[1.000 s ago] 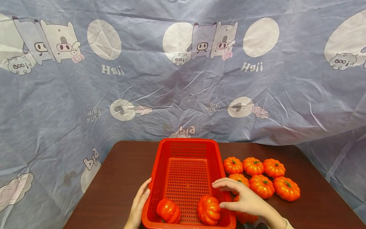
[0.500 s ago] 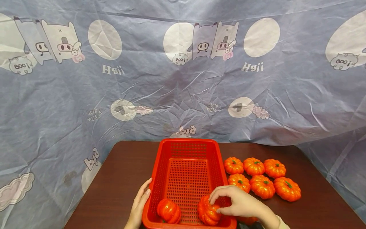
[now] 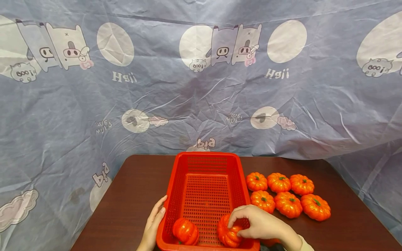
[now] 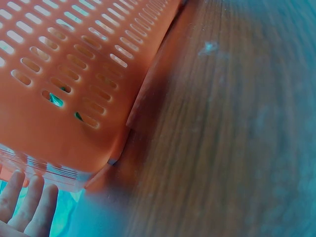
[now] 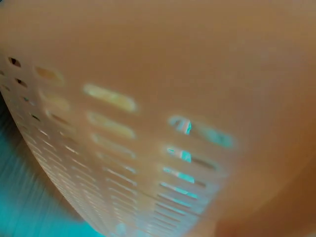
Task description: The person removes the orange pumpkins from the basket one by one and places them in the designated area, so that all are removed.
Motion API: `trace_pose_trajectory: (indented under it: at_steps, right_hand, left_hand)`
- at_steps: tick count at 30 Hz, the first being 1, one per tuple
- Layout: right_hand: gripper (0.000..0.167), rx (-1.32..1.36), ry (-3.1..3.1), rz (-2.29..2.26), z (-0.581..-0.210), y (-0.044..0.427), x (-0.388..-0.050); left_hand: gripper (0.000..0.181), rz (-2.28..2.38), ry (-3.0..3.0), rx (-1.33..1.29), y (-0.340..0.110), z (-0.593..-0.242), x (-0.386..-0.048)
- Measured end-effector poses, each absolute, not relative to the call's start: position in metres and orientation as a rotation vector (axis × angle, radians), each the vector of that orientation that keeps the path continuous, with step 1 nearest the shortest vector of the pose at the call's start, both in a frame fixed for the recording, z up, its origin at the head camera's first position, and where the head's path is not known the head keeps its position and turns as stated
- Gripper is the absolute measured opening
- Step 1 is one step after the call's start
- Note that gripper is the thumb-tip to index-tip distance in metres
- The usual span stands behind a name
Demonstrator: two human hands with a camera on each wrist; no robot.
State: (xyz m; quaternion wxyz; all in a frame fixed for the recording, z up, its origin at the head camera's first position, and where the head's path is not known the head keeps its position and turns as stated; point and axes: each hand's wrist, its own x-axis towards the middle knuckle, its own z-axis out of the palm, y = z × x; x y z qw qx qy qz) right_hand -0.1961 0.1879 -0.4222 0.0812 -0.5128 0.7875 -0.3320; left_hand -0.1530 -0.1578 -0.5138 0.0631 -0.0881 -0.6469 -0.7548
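A red plastic basket (image 3: 207, 153) with slotted walls stands lengthwise in the middle of the table. Two orange-red toy pumpkins lie at its near end: the left pumpkin (image 3: 185, 231) and the right pumpkin (image 3: 224, 235), both tipped on their sides. My right hand (image 3: 260, 226) reaches over the basket's right rim and grips the right pumpkin, fingers curled over its top and thumb at its side. My left hand (image 3: 153, 223) rests with extended fingers against the left outside wall of the basket; these fingers (image 4: 37, 202) show in the left wrist view. In the right wrist view, slotted wall (image 5: 148, 148) fills most of the picture.
Several orange pumpkins, such as this front one (image 3: 315, 207), sit in rows on the dark wooden table (image 3: 147, 174) right of the basket. Another pumpkin (image 3: 272, 241) is mostly hidden below my right forearm. A patterned grey-blue cloth (image 3: 201, 87) hangs behind and beside the table.
My right hand has moved slightly left and curled its fingers onto the right pumpkin; a second ago they were spread beside and above it. My left hand and the basket have stayed put.
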Motion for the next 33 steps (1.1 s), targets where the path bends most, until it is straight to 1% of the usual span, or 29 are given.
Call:
trace_pose_trajectory:
  at_steps: [3, 10, 16, 24, 33]
  right_hand:
    - [0.038, -1.548, 2.359, -0.989, -0.422, 0.188, -0.197]
    - [0.038, -1.538, 2.380, -0.982, -0.422, 0.187, -0.197]
    - [0.041, -1.568, 2.398, -0.945, -0.422, 0.183, -0.198]
    - [0.046, -1.525, 2.446, -0.896, -0.425, 0.178, -0.199]
    - [0.043, -1.450, 2.495, -0.891, -0.424, 0.171, -0.201]
  left_hand:
    - [0.043, -2.267, -1.964, -0.259, -0.157, -0.514, -0.153]
    - [0.043, -2.284, -1.949, -0.281, -0.158, -0.514, -0.154]
    - [0.043, -2.293, -1.938, -0.281, -0.158, -0.513, -0.153]
    - [0.043, -2.284, -1.945, -0.277, -0.157, -0.513, -0.153]
    - [0.043, -2.297, -1.939, -0.297, -0.158, -0.513, -0.152]
